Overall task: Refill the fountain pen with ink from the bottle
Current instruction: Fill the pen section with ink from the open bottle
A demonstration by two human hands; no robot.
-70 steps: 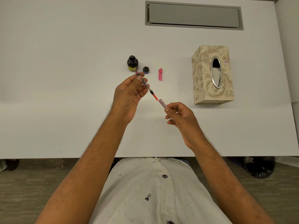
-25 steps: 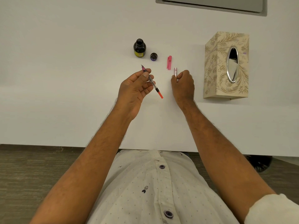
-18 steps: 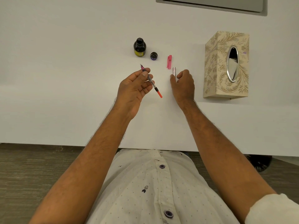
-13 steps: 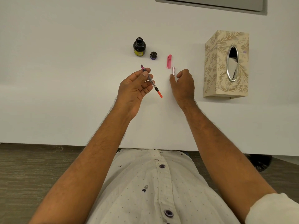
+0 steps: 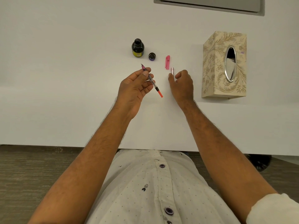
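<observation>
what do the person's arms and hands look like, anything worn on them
Both forearms are bare and hairy. The left hand and right hand show no rings, watch or gloves. A pale rolled-up sleeve sits at the right elbow. It appears to match the cream dotted shirt with dark buttons.

Ink bottle (image 5: 137, 48) uncapped, upright; pen (image 5: 151, 80) tilted.

I am seeing the left hand (image 5: 135, 88) gripping the pen (image 5: 152, 81), nib aiming at the open ink bottle (image 5: 137, 48), while the right hand (image 5: 182, 84) is touching the barrel (image 5: 172, 71).
</observation>
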